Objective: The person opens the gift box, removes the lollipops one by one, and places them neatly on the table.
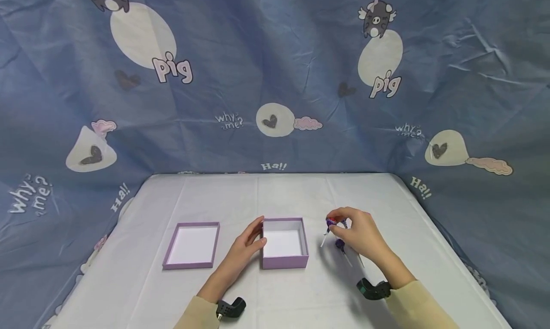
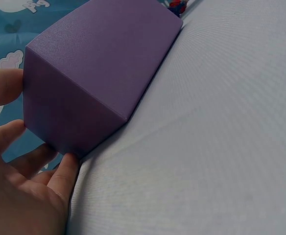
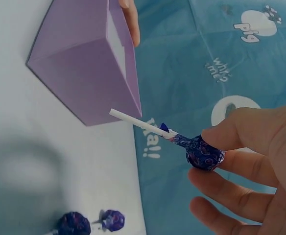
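My right hand (image 1: 356, 231) pinches a lollipop (image 3: 205, 154) by its dark blue wrapped head, between thumb and fingers. Its white stick points toward the purple box (image 1: 285, 262), which stands upright with its white inside showing. Below and beside that hand, other lollipops (image 1: 340, 244) in purple-blue wrappers lie on the table, partly hidden by the hand in the head view. My left hand (image 1: 241, 253) rests against the box's left side. In the left wrist view its thumb and fingertips touch that wall, fingers extended rather than wrapped round it.
A shallow purple-edged lid (image 1: 189, 266) lies to the left, white inside up. White cloth covers the table (image 1: 258, 195). Behind it hangs a blue curtain (image 1: 215, 95) with pig prints. Each wrist wears a black camera band (image 1: 373, 289).
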{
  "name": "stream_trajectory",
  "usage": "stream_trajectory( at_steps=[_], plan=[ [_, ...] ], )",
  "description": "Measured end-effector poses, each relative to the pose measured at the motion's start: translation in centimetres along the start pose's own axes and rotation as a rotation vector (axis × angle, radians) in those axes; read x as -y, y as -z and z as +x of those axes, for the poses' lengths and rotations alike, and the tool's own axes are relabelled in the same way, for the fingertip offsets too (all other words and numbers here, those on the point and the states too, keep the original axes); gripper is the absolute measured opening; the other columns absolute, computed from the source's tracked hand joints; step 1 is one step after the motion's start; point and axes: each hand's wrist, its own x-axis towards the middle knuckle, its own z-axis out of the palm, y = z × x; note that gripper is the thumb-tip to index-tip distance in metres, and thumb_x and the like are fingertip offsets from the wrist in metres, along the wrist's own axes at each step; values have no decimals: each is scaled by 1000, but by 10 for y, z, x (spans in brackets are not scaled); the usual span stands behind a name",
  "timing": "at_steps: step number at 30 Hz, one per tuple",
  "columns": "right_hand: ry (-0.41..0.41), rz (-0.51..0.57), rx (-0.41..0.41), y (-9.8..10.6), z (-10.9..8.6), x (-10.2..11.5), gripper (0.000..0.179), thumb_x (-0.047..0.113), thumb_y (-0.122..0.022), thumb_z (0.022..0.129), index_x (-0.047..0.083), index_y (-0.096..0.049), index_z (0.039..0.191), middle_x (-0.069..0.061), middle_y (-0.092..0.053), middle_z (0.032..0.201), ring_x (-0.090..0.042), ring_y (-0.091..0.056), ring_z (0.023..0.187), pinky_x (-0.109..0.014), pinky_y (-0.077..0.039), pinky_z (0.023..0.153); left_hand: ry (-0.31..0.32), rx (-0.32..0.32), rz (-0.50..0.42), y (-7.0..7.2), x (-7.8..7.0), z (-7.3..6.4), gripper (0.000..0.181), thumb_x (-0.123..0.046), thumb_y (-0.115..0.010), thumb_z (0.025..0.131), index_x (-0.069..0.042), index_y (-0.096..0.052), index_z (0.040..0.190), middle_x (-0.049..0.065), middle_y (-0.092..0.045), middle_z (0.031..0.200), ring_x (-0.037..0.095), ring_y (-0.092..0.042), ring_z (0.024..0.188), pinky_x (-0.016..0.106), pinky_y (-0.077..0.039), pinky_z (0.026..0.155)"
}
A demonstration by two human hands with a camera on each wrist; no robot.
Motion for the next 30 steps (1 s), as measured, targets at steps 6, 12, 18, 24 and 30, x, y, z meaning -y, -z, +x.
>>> stream_trajectory(
  at_steps=[6,12,18,24,30],
  plan=[
    [-41,17,33,5,-4,-8,24,17,-78,86,18,-76,111,9,-72,97,-15,-60,75,-32,-53,55,3,3,-1,1,1,0,62,-14,-62,101,-26,-37,156,8,-33,161,28,-30,148,41,-26,120],
    [14,-53,19,7,-5,-15,23,17,-78,86,20,-77,108,10,-72,98,-15,-63,92,-41,-51,80,-1,3,-5,2,4,1,62,-21,-64,100,-29,-37,156,8,-34,160,28,-30,148,41,-26,120],
    [31,-69,25,11,-6,-19,24,15,-78,84,17,-78,108,10,-72,99,-13,-64,91,-39,-51,78,0,8,-5,3,4,1,63,-25,-65,100,-30,-37,156,7,-34,160,27,-29,148,41,-26,120],
    [6,-94,43,18,-8,-22,23,14,-78,84,20,-79,106,7,-72,102,-15,-63,90,-34,-49,71,-2,5,-7,2,3,1,62,-21,-64,100,-30,-38,156,7,-34,160,27,-30,148,40,-26,120],
    [21,-149,31,29,-8,-29,23,14,-77,84,13,-78,107,4,-72,96,-20,-66,90,-39,-53,73,-2,2,-10,2,4,2,61,-15,-62,101,-29,-38,155,7,-34,160,27,-30,148,40,-27,120]
  ],
)
